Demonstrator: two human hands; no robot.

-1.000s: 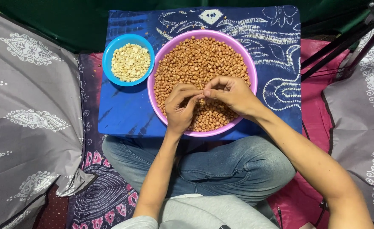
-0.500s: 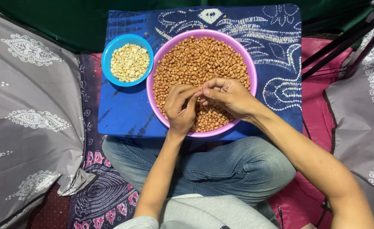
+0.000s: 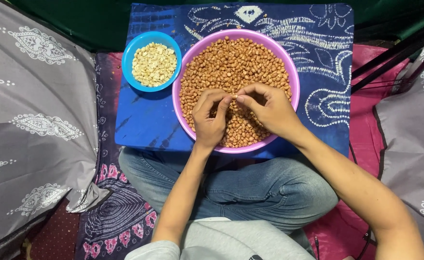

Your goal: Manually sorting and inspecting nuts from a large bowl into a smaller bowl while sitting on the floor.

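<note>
- A person sits cross-legged on patterned floor coverings, grey printed cloth (image 3: 34, 120) banked up on the left and right, with a low counter (image 3: 140, 120) draped in blue tie-dye fabric across the knees.
- On the counter stands a big pink bowl (image 3: 295, 79) heaped with red-skinned peanuts (image 3: 231, 58); just beside it, at its upper left, a small blue bowl (image 3: 128, 72) holds pale skinned peanuts (image 3: 154, 63).
- The left hand (image 3: 209, 120) and right hand (image 3: 269, 108) meet over the near half of the pink bowl, fingertips pinched narrow against each other on what seems to be a single peanut (image 3: 234, 98); it is too small to tell more.
- Against a second ago, the hands have kept the same pinch and place over the bowl; the fingers have shifted only slightly, and the whole view has slid a little, so the bowls sit further right in the picture. In my judgement the skin-rubbing is still mid-way on this nut, nothing yet dropped into the blue bowl.
- Edges: the pink bowl's near rim sits close to the counter's near edge, with the wrists crossing it; the blue bowl lies close to the left edge.
- Open room: bare blue cloth below the small bowl and to the right of the pink one; dark tripod legs (image 3: 395, 50) slant in at the far right, well apart from the hands.
</note>
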